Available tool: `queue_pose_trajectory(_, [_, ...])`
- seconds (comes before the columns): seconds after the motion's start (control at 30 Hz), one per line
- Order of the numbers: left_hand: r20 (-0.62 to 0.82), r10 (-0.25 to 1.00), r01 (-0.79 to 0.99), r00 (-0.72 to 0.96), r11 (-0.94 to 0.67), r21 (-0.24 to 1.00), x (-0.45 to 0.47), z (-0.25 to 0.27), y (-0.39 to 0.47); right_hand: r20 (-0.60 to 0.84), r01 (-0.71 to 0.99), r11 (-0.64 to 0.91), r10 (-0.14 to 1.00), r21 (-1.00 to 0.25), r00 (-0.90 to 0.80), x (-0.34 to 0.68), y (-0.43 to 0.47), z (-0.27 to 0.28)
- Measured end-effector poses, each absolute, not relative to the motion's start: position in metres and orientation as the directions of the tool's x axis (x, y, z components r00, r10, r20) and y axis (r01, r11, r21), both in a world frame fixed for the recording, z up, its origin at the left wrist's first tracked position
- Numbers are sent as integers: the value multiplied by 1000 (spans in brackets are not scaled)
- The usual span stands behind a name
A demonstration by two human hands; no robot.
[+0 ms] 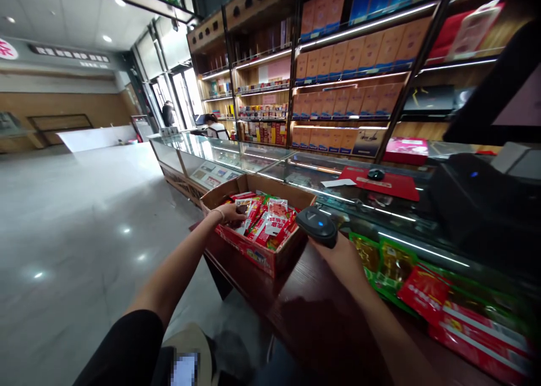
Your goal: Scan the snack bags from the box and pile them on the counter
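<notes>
My right hand (327,252) is wrapped round a black barcode scanner (318,226) with a blue light on top, just right of the cardboard box (247,254). The open-topped box stands on a dark red-brown table and holds several red-and-white snack packets (270,220). My left hand (230,212) reaches over the box's left wall, its fingers closed on a snack packet (242,208) with a dark patch. Its fingertips are partly hidden among the packets. Green and red snack packets (425,290) lie in a row on the right, beside my right forearm.
A glass display counter (253,159) runs behind the box. On it lie a red mat (382,183), a black mouse (376,174) and a white paper (338,183). A dark monitor (486,93) stands at right. Shelves of boxes (350,56) line the wall; people are far back.
</notes>
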State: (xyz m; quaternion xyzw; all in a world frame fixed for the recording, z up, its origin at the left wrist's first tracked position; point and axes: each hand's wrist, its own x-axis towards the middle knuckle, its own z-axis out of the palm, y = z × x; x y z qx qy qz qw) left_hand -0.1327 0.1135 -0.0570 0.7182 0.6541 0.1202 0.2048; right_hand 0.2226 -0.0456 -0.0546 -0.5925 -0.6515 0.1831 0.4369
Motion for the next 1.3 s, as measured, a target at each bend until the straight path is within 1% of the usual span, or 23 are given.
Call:
queue_pose_trajectory(0.07, [-123,987,886,104,-36,462,-130,-56,110,342,617,211,934,-758,101,224,-45,-55])
queue_pose_trajectory(0.1, [-110,990,876,87,-24,482,-128,-55,108,342,620,205,934,-757,108,224,-45,-55])
queue_pose_trajectory(0.17, [-36,998,842,57,-28,539,-124,-53,104,352,622,214,930,-754,108,225,-45,-55])
queue_pose_trajectory(0.27, [103,990,778,96,-139,612,-120,-47,97,378,610,241,920,-755,105,225,-47,-52])
queue_pose_trajectory(0.37, [177,979,696,96,-193,691,-117,-41,94,390,597,248,913,-763,119,226,-50,-46])
queue_pose_trajectory(0.43, [196,978,584,65,-196,787,-111,-37,92,393,589,250,911,-768,127,228,-52,-43])
queue_pose_trajectory(0.5, [203,978,403,55,-207,891,-102,-33,90,400,584,255,907,-771,133,229,-53,-41])
queue_pose_trajectory(0.57, [193,979,203,64,-202,958,-89,-27,87,414,579,266,900,-771,139,232,-53,-40])
queue_pose_trajectory(0.67, [201,972,-35,120,-198,980,-68,-16,79,444,559,296,883,-775,149,237,-54,-38])
queue_pose_trajectory(0.73, [224,965,-118,138,-209,971,-55,-10,75,446,547,297,881,-782,160,240,-57,-34])
queue_pose_trajectory(0.77, [234,963,-132,131,-217,967,-49,-9,74,438,546,287,883,-787,168,241,-58,-31])
queue_pose_trajectory(0.87, [265,961,-81,81,-259,963,-34,-8,73,412,563,237,888,-792,205,247,-61,-23])
queue_pose_trajectory(0.97, [326,944,93,51,-329,940,-21,-10,74,407,581,211,884,-786,231,254,-61,-20])
queue_pose_trajectory(1.07, [400,913,245,82,-407,880,-10,-9,72,424,583,209,867,-785,261,264,-58,-20])
queue_pose_trajectory(1.3, [423,890,347,170,-456,819,20,1,63,502,582,263,812,-770,298,285,-59,-13])
